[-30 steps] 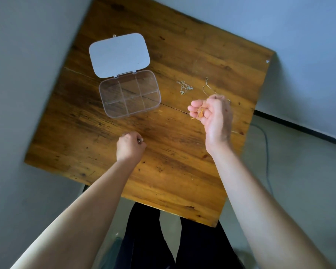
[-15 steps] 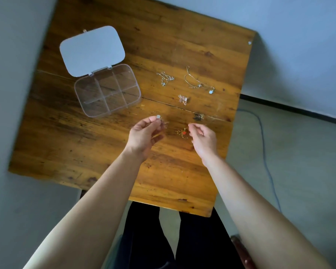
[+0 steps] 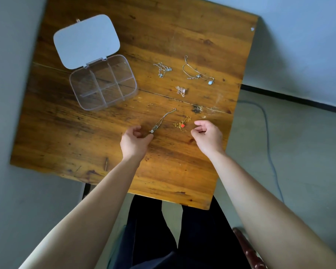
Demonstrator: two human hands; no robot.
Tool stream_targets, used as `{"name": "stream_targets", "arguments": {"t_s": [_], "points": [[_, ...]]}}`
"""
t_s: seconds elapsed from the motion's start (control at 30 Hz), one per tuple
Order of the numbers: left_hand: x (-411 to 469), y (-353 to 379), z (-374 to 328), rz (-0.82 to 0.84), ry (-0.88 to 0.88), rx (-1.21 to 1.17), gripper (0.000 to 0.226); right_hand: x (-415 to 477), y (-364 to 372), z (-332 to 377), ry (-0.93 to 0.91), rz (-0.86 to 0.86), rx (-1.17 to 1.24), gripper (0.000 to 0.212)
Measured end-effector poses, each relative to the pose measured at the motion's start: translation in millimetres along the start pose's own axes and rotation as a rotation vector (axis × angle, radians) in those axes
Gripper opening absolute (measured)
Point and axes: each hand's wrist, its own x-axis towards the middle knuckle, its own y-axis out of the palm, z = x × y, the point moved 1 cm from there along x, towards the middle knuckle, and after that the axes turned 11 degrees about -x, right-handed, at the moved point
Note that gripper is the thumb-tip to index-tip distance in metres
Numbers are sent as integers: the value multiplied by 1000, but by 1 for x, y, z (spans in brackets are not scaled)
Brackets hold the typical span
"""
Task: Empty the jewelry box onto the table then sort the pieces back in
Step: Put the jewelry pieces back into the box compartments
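Silver chain with pale bead (image 3: 162, 121) was laid on worktop (image 3: 85, 144), long axis slanted from bead end at left hand (image 3: 134, 141) up and away toward right; left hand was nearer, fingertips loosely curled and pinched at bead end; right hand (image 3: 208, 135) was held half-curled, nothing gripped, just beside gold chain with red charm (image 3: 181, 124); clear compartmented jewelry box (image 3: 103, 82) was seen lid-open, empty, well apart to far left; three more silver pieces were scattered beyond.

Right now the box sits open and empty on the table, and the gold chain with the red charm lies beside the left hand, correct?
Not quite. The head view shows the gold chain with the red charm beside the right hand, not the left. The box is open and empty on the table.
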Motion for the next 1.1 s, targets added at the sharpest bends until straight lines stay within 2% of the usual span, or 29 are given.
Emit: {"name": "stream_targets", "arguments": {"t_s": [0.1, 0.2, 0.47, 0.7, 0.9, 1.1], "points": [[-6, 2, 5, 2, 178, 149, 63, -1, -2, -6, -8, -40, -21, 29], [-10, 6, 7, 16, 261, 260, 68, -1, -4, -10, -32, -105, -75, 32], [-12, 22, -4, -4, 498, 363, 19, 3, -13, -13, -88, -141, -95, 43], [-3, 26, -20, 11, 424, 375, 12, 22, -24, 2, -188, -171, -206, 52], [6, 29, -30, -103, 270, 273, 27, 61, -29, 44, -390, -176, -507, 68], [-2, 31, -27, -245, 169, 356, 49, 85, -24, 77, -617, -98, -579, 67]]}}
